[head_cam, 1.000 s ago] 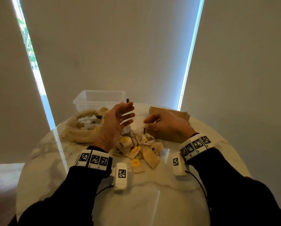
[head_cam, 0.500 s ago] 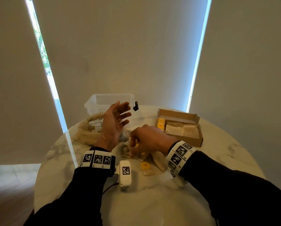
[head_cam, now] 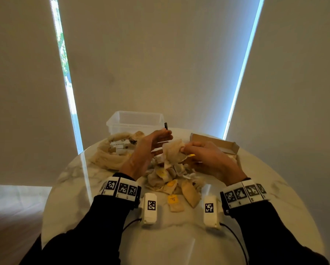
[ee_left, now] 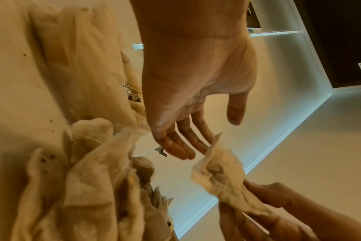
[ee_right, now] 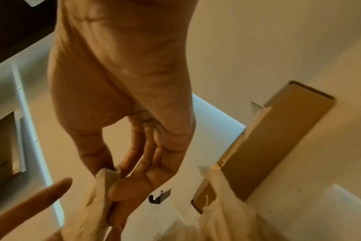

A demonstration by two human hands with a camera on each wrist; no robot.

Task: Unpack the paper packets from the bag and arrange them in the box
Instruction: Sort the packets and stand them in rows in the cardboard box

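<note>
Above the pile of packets [head_cam: 169,178], the right hand [head_cam: 208,159] pinches one crumpled paper packet [head_cam: 172,151] between thumb and fingers. The left hand [head_cam: 147,150] hovers beside it, palm inward, fingers straight and holding nothing. The cardboard box [head_cam: 227,147] stands right of the pile, the bag [head_cam: 110,155] left, with bare table [head_cam: 179,241] nearer the person.

From the head we look forward and down over both forearms at the round table [head_cam: 106,232], its far edge against the blinds. The left wrist camera sits close behind the left hand [ee_left: 196,78], looking along the palm with the table tilted beside it. The right wrist camera looks likewise along the right hand [ee_right: 122,91], the cardboard box [ee_right: 264,151] beyond it. All three views share the crumpled packet [head_cam: 172,152] above the table.
</note>
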